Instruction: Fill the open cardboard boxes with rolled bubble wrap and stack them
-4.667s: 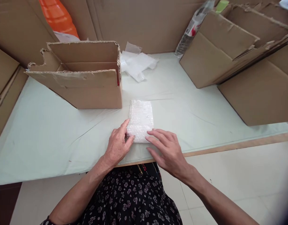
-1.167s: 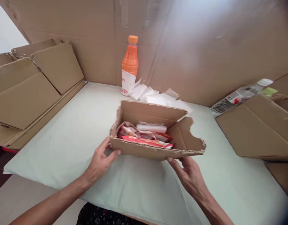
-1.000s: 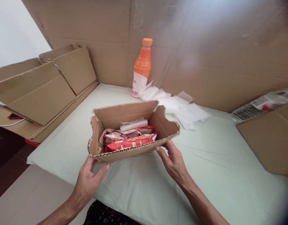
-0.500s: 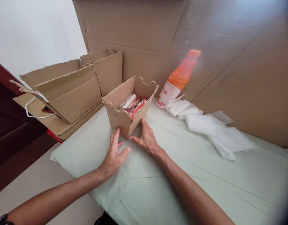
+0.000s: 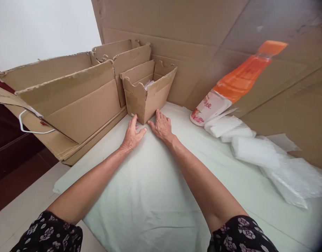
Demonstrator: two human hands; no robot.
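Note:
A small open cardboard box (image 5: 146, 94) with torn flaps stands at the far left corner of the table, against larger boxes and the cardboard backing. A white wrapped packet (image 5: 148, 83) shows inside it. My left hand (image 5: 132, 133) lies flat on the cloth with fingertips touching the box's near left bottom edge. My right hand (image 5: 161, 126) rests beside it, fingers spread, touching the box's near right bottom edge. Neither hand holds anything.
Large folded cardboard boxes (image 5: 71, 98) lean along the left edge, with a white cable (image 5: 29, 131) hanging there. An orange drink bottle (image 5: 234, 84) stands at the back. Bubble-wrap bags (image 5: 258, 150) lie on the pale green cloth (image 5: 155, 196) to the right. A cardboard wall (image 5: 203, 35) closes the back.
Both hands carried the small box from in front of me and slid it into the far left corner; the hands are now flat at its base instead of gripping its sides.

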